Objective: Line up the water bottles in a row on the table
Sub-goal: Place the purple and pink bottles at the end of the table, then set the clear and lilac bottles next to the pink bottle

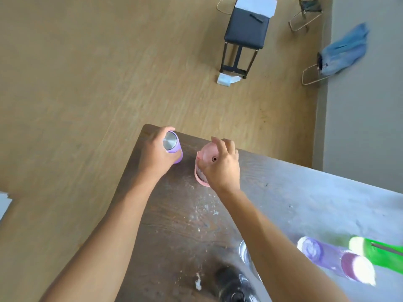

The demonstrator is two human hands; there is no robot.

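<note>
A lilac bottle with a steel cap (pixel 172 143) stands near the table's far left corner, and my left hand (pixel 156 154) is wrapped around its side. Just right of it stands a pink bottle (pixel 206 156) with a domed lid; my right hand (pixel 222 164) grips it from above and the right. Near the right edge a purple bottle (pixel 327 257) and a green bottle (pixel 379 250) lie on their sides. A clear bottle (pixel 245 252) shows partly behind my right forearm, and a dark bottle (pixel 234 284) stands at the bottom, blurred.
The worn wooden table (pixel 185 214) has its far corner by my left hand, with the floor beyond both edges. A black stool (pixel 247 29), two folding stools and a blue cloth (pixel 344 51) sit on the floor far off.
</note>
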